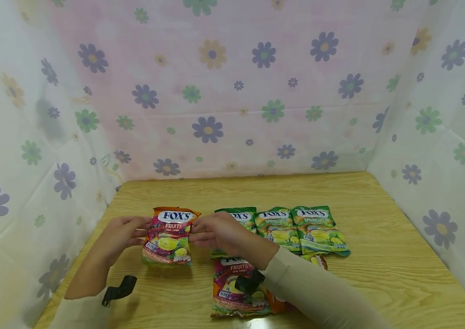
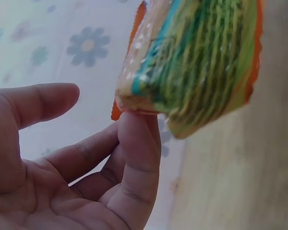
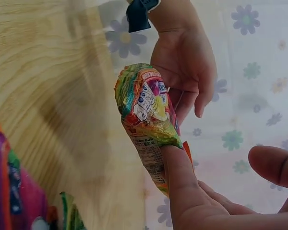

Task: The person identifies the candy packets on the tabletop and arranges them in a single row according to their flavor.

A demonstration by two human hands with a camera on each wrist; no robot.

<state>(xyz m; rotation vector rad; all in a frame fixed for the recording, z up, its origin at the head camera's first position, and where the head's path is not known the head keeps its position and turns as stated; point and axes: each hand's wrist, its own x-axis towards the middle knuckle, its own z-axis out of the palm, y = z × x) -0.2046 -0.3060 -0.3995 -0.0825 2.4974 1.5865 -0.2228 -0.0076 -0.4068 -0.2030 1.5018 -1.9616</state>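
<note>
A purple and orange bag of Fox's Fruits candy (image 1: 168,237) is held upright between my two hands, above the left part of the table, its printed front facing me. My left hand (image 1: 113,240) touches its left side with the fingertips; in the left wrist view the thumb (image 2: 53,100) stands off the bag. On the other side, the fingers of my right hand (image 1: 226,233) press against the bag's edge. The right wrist view shows that thumb (image 3: 273,165) apart from the bag too.
Green Fox's Spring Tea bags (image 1: 277,230) lie in a row right of centre, one partly behind my right hand. Nearer me lies another Fruits bag (image 1: 232,292), with an orange bag (image 1: 277,305) mostly under my right sleeve. Flowered cloth (image 1: 224,91) surrounds the wooden table (image 1: 401,274).
</note>
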